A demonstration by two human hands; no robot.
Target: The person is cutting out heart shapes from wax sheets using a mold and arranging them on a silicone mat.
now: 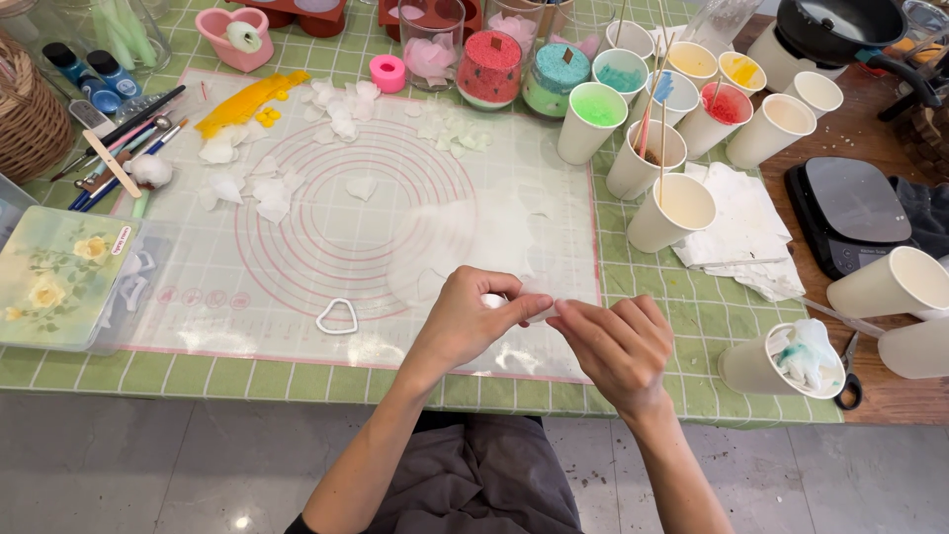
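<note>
A small white piece [497, 301] is pinched between thumb & fingers of the left hand [465, 321], just above the near edge of the clear mat [336, 227]. The right hand [618, 346] is brought up against it, fingertips touching the same piece, so it is gripped from both sides; prob. it is being shaped or pressed, since both hands are closed on it at chest height, off the mat.

A white heart-shaped cutter [337, 316] is left on the mat, just left of the left hand, within easy reach. White petal-like bits [265, 193] are spread over the mat's far left, near a yellow strip [242, 104], likely laid flat to keep them apart. Paper cups [672, 213] w/ coloured fillings are grouped at the far right, sticks stood in some. A floral-lidded box [59, 277] is set at the left, brushes [124, 148] behind it. A scale [850, 208] & scissors [848, 376] are kept off to the right, on the bare table [811, 148].
</note>
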